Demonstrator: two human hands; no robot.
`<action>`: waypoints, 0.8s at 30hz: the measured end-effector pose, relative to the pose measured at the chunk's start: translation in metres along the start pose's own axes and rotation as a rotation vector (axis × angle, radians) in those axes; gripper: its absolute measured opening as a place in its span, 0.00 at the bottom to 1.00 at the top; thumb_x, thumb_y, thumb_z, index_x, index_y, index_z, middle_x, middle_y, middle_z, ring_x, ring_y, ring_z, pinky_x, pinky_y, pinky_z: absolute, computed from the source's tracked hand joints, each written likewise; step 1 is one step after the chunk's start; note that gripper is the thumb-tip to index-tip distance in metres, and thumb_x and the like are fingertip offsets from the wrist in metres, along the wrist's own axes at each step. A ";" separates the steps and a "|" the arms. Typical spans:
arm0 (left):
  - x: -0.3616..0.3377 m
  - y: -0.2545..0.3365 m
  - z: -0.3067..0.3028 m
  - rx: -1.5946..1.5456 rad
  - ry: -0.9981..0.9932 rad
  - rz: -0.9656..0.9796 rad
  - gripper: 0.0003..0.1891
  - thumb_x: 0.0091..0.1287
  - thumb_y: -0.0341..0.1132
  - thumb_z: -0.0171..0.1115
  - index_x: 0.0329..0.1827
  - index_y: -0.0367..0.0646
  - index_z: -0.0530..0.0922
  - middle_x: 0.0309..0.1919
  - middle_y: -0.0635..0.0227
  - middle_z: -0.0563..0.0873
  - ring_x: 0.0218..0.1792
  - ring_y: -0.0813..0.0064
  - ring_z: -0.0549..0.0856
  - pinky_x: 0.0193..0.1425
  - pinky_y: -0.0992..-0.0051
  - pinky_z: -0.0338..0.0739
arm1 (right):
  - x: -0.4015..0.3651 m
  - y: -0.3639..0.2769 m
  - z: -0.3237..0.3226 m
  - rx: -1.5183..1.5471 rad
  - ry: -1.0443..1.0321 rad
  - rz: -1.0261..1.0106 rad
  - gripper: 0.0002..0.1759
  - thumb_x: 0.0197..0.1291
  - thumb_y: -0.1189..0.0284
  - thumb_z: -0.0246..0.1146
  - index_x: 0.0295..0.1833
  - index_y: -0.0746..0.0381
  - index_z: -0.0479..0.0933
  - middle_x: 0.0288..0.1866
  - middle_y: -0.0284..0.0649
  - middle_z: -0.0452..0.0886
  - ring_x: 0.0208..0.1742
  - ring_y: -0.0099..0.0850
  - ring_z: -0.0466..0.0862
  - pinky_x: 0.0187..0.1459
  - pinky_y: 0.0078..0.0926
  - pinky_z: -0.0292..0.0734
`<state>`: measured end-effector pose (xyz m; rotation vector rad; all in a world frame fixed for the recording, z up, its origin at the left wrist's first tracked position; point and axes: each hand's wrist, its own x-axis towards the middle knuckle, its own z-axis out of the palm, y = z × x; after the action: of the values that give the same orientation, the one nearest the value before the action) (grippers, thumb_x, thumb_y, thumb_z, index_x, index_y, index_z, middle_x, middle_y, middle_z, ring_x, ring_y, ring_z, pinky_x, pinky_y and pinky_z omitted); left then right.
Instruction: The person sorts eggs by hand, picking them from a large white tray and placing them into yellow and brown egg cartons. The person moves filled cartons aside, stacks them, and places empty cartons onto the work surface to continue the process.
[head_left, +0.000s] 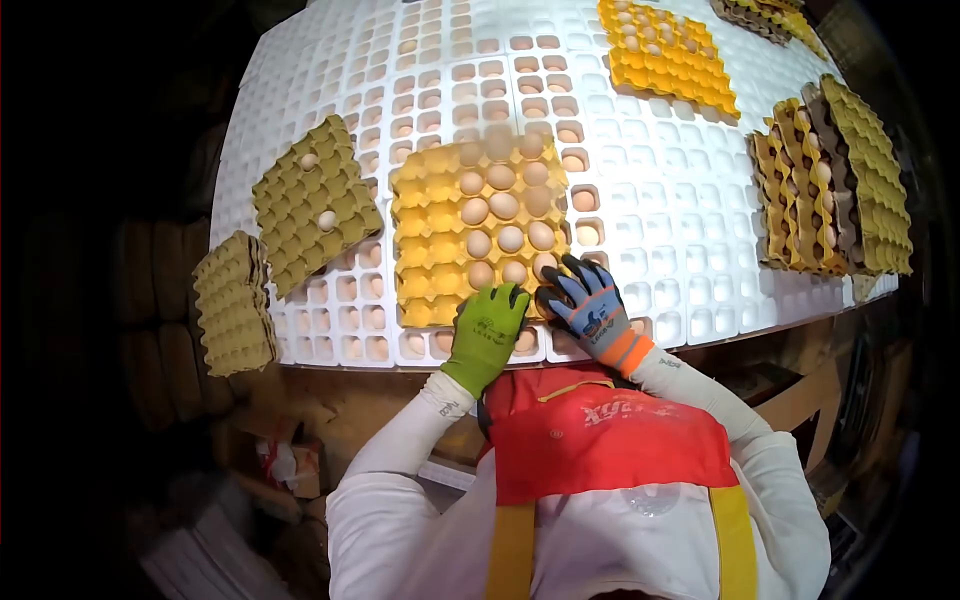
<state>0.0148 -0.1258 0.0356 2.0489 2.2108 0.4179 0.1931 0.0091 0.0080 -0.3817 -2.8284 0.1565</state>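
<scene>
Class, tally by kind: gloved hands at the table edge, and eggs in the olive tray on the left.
Gloved hands: 2 (left hand green, right hand blue-grey)
Eggs in the olive tray: 2
Total: 4

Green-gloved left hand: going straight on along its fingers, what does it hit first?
Most likely the egg in the near row of the yellow tray, just ahead of the left hand. The hand's height above the tray is unclear, so it might pass over.
</scene>
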 end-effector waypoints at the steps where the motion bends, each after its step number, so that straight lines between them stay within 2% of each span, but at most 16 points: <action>1: 0.000 0.001 0.002 -0.002 0.022 -0.004 0.14 0.65 0.35 0.66 0.53 0.48 0.79 0.44 0.66 0.82 0.46 0.58 0.83 0.45 0.59 0.77 | -0.001 -0.002 0.003 0.071 0.016 0.011 0.22 0.52 0.62 0.72 0.55 0.50 0.80 0.63 0.38 0.77 0.67 0.45 0.74 0.66 0.50 0.69; 3: 0.001 -0.002 0.001 -0.106 -0.015 -0.037 0.13 0.66 0.35 0.65 0.52 0.47 0.78 0.44 0.65 0.83 0.44 0.56 0.84 0.44 0.59 0.78 | 0.005 -0.001 -0.007 0.223 0.067 0.033 0.20 0.49 0.64 0.74 0.49 0.51 0.80 0.49 0.34 0.80 0.56 0.39 0.79 0.58 0.41 0.74; 4: 0.007 -0.004 -0.001 -0.167 -0.034 -0.047 0.12 0.67 0.35 0.65 0.52 0.47 0.78 0.43 0.64 0.83 0.44 0.55 0.84 0.43 0.58 0.78 | 0.006 0.003 -0.011 0.346 0.049 0.090 0.21 0.47 0.64 0.76 0.49 0.52 0.81 0.49 0.37 0.81 0.56 0.42 0.80 0.58 0.43 0.76; 6: 0.014 -0.013 -0.010 -0.354 -0.041 -0.049 0.13 0.68 0.38 0.66 0.52 0.46 0.80 0.43 0.62 0.85 0.41 0.51 0.85 0.40 0.56 0.78 | 0.003 0.015 -0.009 0.671 0.100 0.254 0.22 0.51 0.67 0.77 0.53 0.54 0.81 0.51 0.37 0.81 0.55 0.39 0.81 0.57 0.40 0.79; 7: 0.012 -0.019 -0.011 -0.357 0.002 -0.025 0.15 0.68 0.38 0.67 0.55 0.46 0.81 0.43 0.62 0.85 0.42 0.54 0.86 0.41 0.59 0.79 | -0.001 0.022 -0.008 1.182 -0.035 0.546 0.24 0.53 0.72 0.77 0.57 0.56 0.81 0.55 0.38 0.80 0.56 0.33 0.82 0.57 0.35 0.80; 8: 0.011 -0.026 -0.011 -0.359 0.041 0.002 0.17 0.68 0.38 0.68 0.57 0.46 0.82 0.44 0.62 0.86 0.43 0.57 0.87 0.42 0.62 0.80 | -0.003 0.027 -0.007 1.265 0.029 0.564 0.26 0.53 0.73 0.78 0.58 0.56 0.80 0.55 0.38 0.80 0.55 0.31 0.81 0.57 0.32 0.80; 10: 0.012 -0.035 -0.034 -0.736 -0.007 -0.150 0.20 0.68 0.33 0.67 0.63 0.47 0.81 0.48 0.60 0.87 0.44 0.60 0.88 0.48 0.66 0.82 | 0.007 0.034 -0.010 1.438 0.158 0.598 0.28 0.54 0.74 0.78 0.61 0.57 0.79 0.57 0.38 0.79 0.55 0.28 0.81 0.56 0.28 0.80; 11: -0.001 -0.050 -0.028 -1.040 -0.066 -0.308 0.23 0.69 0.36 0.68 0.66 0.41 0.79 0.51 0.68 0.86 0.49 0.69 0.87 0.53 0.75 0.81 | 0.012 0.038 -0.019 1.376 0.133 0.568 0.33 0.51 0.75 0.79 0.63 0.57 0.77 0.57 0.40 0.78 0.55 0.31 0.81 0.58 0.30 0.80; 12: -0.004 -0.052 -0.054 -1.391 -0.146 -0.575 0.21 0.69 0.34 0.67 0.63 0.39 0.79 0.53 0.68 0.84 0.52 0.70 0.86 0.55 0.74 0.81 | 0.023 0.045 -0.019 0.981 0.136 0.337 0.35 0.51 0.70 0.79 0.66 0.54 0.76 0.58 0.43 0.78 0.58 0.36 0.81 0.60 0.36 0.80; 14: -0.021 -0.067 -0.056 -1.700 -0.024 -0.645 0.18 0.68 0.32 0.67 0.60 0.40 0.79 0.54 0.67 0.83 0.54 0.72 0.85 0.55 0.75 0.81 | 0.039 0.030 -0.013 0.562 -0.116 0.425 0.35 0.51 0.64 0.78 0.66 0.50 0.77 0.61 0.46 0.77 0.62 0.43 0.79 0.59 0.41 0.81; 15: -0.024 -0.070 -0.055 -1.666 -0.021 -0.646 0.16 0.67 0.33 0.67 0.57 0.41 0.79 0.53 0.67 0.83 0.54 0.74 0.85 0.57 0.73 0.81 | 0.054 0.019 -0.023 0.298 -0.313 0.459 0.32 0.53 0.60 0.76 0.65 0.49 0.77 0.61 0.46 0.76 0.62 0.46 0.79 0.56 0.43 0.81; 18: -0.011 -0.049 -0.049 -0.394 -0.050 -0.157 0.20 0.61 0.37 0.73 0.56 0.48 0.80 0.46 0.66 0.82 0.47 0.64 0.84 0.51 0.69 0.80 | 0.044 0.007 -0.005 0.165 -0.052 0.268 0.19 0.53 0.66 0.73 0.51 0.52 0.77 0.53 0.42 0.77 0.53 0.45 0.81 0.47 0.43 0.80; 19: -0.008 -0.040 -0.044 -0.157 -0.075 -0.053 0.22 0.57 0.38 0.75 0.55 0.49 0.79 0.44 0.64 0.80 0.45 0.59 0.82 0.44 0.65 0.80 | 0.038 0.004 -0.004 0.202 -0.053 0.279 0.19 0.53 0.67 0.73 0.50 0.52 0.77 0.52 0.42 0.77 0.52 0.44 0.82 0.47 0.44 0.80; 21: -0.012 -0.030 -0.021 0.024 -0.124 -0.089 0.22 0.56 0.35 0.72 0.54 0.49 0.77 0.47 0.65 0.79 0.47 0.59 0.82 0.44 0.61 0.80 | 0.034 0.007 -0.003 0.271 -0.039 0.297 0.18 0.53 0.68 0.73 0.48 0.53 0.76 0.51 0.40 0.78 0.52 0.43 0.82 0.46 0.44 0.79; 22: -0.013 -0.028 -0.017 0.098 -0.150 -0.115 0.21 0.57 0.34 0.72 0.54 0.50 0.77 0.47 0.65 0.79 0.48 0.59 0.82 0.45 0.60 0.80 | 0.036 0.014 -0.011 0.375 -0.028 0.332 0.20 0.53 0.68 0.74 0.50 0.54 0.76 0.48 0.39 0.80 0.49 0.40 0.83 0.46 0.40 0.80; 24: -0.014 -0.031 -0.019 -0.035 -0.112 -0.135 0.20 0.57 0.33 0.72 0.54 0.49 0.78 0.46 0.64 0.81 0.47 0.57 0.83 0.45 0.60 0.81 | 0.040 0.037 -0.006 0.834 0.099 0.445 0.22 0.55 0.67 0.76 0.53 0.57 0.77 0.47 0.40 0.82 0.45 0.35 0.84 0.46 0.33 0.81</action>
<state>-0.0185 -0.1440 0.0440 1.8442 2.2411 0.3189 0.1673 0.0554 0.0193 -0.7581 -2.2593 1.2917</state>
